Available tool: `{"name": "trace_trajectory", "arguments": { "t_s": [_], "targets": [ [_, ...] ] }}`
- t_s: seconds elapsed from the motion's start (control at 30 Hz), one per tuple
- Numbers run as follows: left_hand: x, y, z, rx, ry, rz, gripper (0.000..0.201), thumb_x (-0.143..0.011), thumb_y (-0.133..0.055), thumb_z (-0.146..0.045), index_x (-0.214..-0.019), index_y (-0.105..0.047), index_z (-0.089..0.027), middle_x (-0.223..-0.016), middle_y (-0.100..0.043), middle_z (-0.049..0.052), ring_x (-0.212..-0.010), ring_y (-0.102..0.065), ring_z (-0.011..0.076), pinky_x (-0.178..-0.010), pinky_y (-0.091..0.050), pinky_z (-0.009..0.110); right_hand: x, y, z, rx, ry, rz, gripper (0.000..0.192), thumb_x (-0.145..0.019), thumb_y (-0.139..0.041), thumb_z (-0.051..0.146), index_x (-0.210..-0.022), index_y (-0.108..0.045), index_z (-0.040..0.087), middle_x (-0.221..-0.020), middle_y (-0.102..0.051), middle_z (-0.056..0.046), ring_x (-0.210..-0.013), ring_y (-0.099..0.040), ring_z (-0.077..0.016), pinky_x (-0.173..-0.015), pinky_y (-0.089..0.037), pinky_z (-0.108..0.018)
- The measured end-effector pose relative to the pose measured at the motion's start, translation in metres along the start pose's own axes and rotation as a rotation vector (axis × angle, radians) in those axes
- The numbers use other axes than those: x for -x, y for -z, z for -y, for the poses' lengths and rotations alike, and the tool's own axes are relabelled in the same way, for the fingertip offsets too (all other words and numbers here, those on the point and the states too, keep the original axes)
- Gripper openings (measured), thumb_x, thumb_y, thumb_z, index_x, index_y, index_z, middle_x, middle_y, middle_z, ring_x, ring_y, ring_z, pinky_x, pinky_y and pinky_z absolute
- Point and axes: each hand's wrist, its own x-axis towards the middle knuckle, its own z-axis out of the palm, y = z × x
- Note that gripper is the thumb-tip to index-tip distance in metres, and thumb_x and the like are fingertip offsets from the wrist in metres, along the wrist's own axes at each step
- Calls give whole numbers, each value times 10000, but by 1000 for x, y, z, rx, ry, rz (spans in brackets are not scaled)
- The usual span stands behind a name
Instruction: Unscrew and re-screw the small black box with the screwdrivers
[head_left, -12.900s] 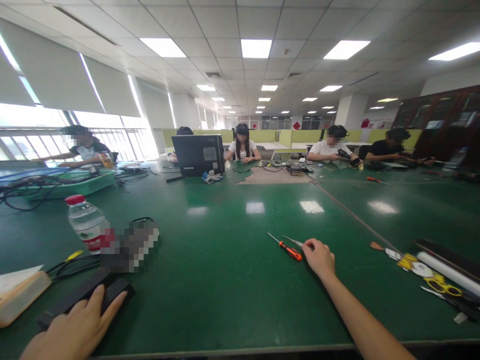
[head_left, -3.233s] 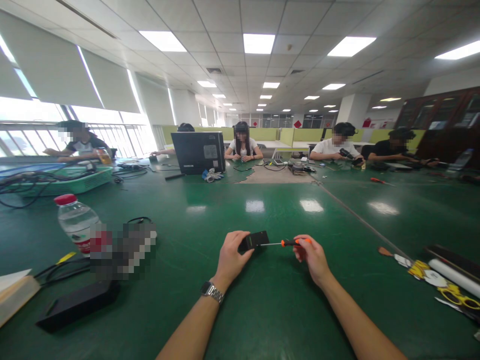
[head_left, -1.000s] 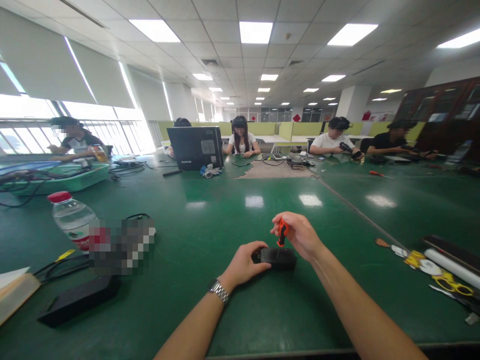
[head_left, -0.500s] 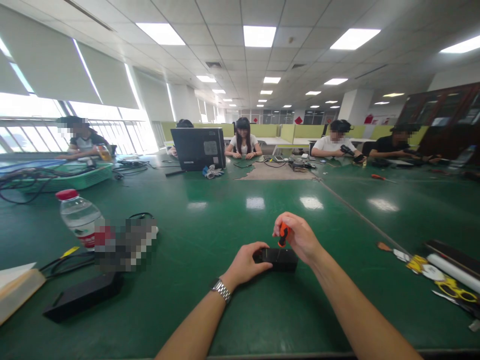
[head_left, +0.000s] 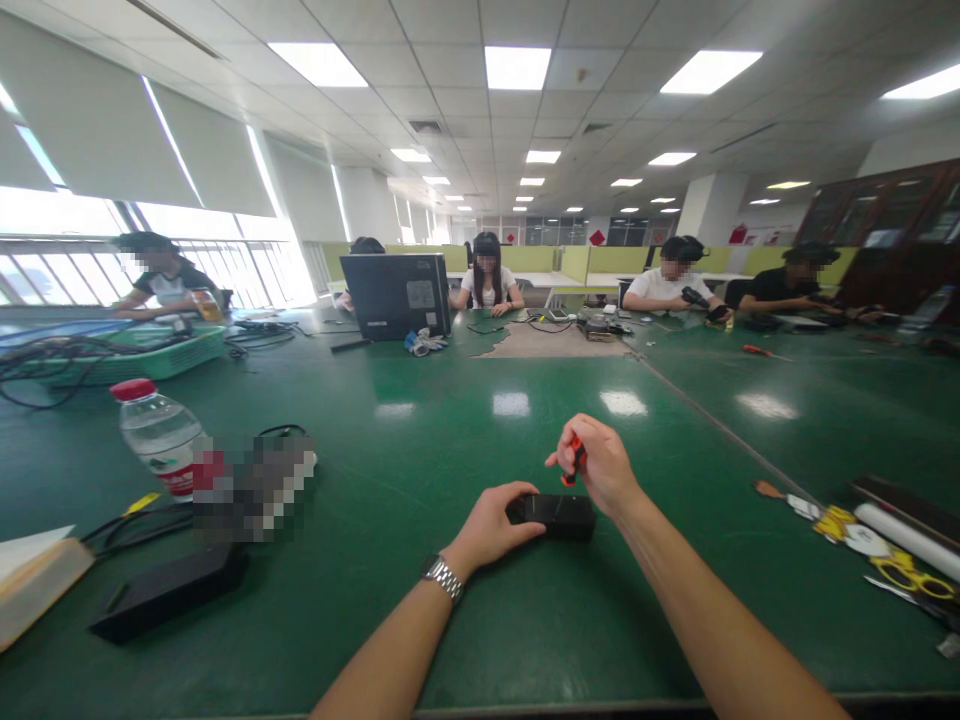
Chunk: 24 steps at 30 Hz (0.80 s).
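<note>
A small black box [head_left: 571, 518] lies on the green table [head_left: 420, 430] in front of me. My left hand [head_left: 495, 525] grips its left end, with the thumb along the near side and the fingers behind. My right hand [head_left: 600, 463] is closed round the orange and black handle of a screwdriver [head_left: 576, 461] above the box. The thin shaft slants down to the box's top face. Whether a screw sits under the tip is too small to tell.
To the left are a water bottle [head_left: 161, 440], a black angular case [head_left: 169, 590] and a green basket [head_left: 150, 360] of cables. Yellow-handled scissors [head_left: 911, 578] lie at right. A computer case [head_left: 394, 297] stands across the table, where several people sit.
My right hand has shifted slightly right and turned, and the screwdriver handle tilts more to the right. The left hand and the box have stayed put.
</note>
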Motion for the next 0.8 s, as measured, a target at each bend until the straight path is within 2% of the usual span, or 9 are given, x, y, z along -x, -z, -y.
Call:
{"name": "trace_trajectory", "arguments": {
  "t_s": [0.1, 0.17, 0.3, 0.4, 0.47, 0.5, 0.53, 0.63, 0.8],
  "targets": [
    [0, 0, 1, -4, 12, -1, 363, -714, -750, -277, -1050, -643, -190, -982, -678, 30, -873, -613, 206, -795, -473, 274, 1, 3, -3, -67, 16, -23, 251, -819, -523, 350, -625, -519, 191, -424, -432, 92, -358, -368, -67, -549, -515, -294],
    [0, 0, 1, -5, 19, -6, 378, -710, -753, -282, -1061, -642, -191, -993, -678, 32, -878, -614, 206, -797, -472, 275, 3, 8, -5, -51, 7, -21, 280, -829, -518, 382, -622, -521, 193, -438, -446, 81, -375, -398, -78, -544, -507, -289],
    [0, -1, 2, -9, 21, -21, 378, -707, -750, -285, -1058, -640, -196, -995, -677, 28, -878, -615, 202, -797, -467, 275, 5, 33, -3, 327, 85, -36, 389, -849, -492, 465, -641, -627, 166, -580, -591, -6, -534, -542, -125, -543, -455, -249],
    [1, 0, 0, -37, 27, -24, 370, -707, -742, -286, -1050, -635, -200, -981, -672, 23, -872, -612, 200, -794, -467, 278, 5, 62, -6, 609, 252, -315, 444, -847, -503, 498, -634, -670, 147, -575, -605, -23, -536, -535, -128, -554, -420, -248],
    [1, 0, 0, -72, 33, -37, 357, -706, -734, -281, -1038, -630, -202, -964, -667, 21, -865, -610, 200, -789, -468, 281, 6, 81, -14, 625, 301, -573, 486, -861, -461, 520, -655, -678, 136, -563, -608, -34, -524, -537, -140, -546, -415, -260],
    [1, 1, 0, -91, 38, -51, 349, -704, -729, -273, -1030, -627, -201, -952, -664, 21, -857, -609, 200, -781, -470, 281, 8, 89, -21, 640, 276, -618, 488, -863, -450, 524, -701, -691, 132, -570, -617, -38, -522, -545, -150, -539, -417, -266],
    [0, 1, 1, -108, 44, -68, 342, -700, -723, -262, -1022, -624, -202, -942, -662, 20, -850, -608, 199, -773, -472, 280, 10, 95, -29, 680, 234, -592, 474, -859, -456, 523, -763, -704, 132, -588, -633, -41, -524, -555, -160, -534, -420, -272],
    [-1, 3, 5, -124, 51, -122, 351, -698, -705, -234, -1037, -616, -211, -969, -662, 23, -875, -610, 202, -791, -476, 282, 18, 105, -54, 903, 165, -332, 374, -846, -499, 465, -858, -723, 166, -778, -709, -70, -680, -621, -200, -640, -456, -301],
    [-3, 6, 10, -145, 20, -154, 301, -741, -692, -299, -1030, -650, -225, -991, -669, 32, -901, -613, 206, -808, -474, 294, 28, 99, -74, 1332, 110, 26, 237, -833, -522, 343, -936, -704, 233, -849, -708, -38, -791, -588, -209, -721, -408, -318]
  ]
}}
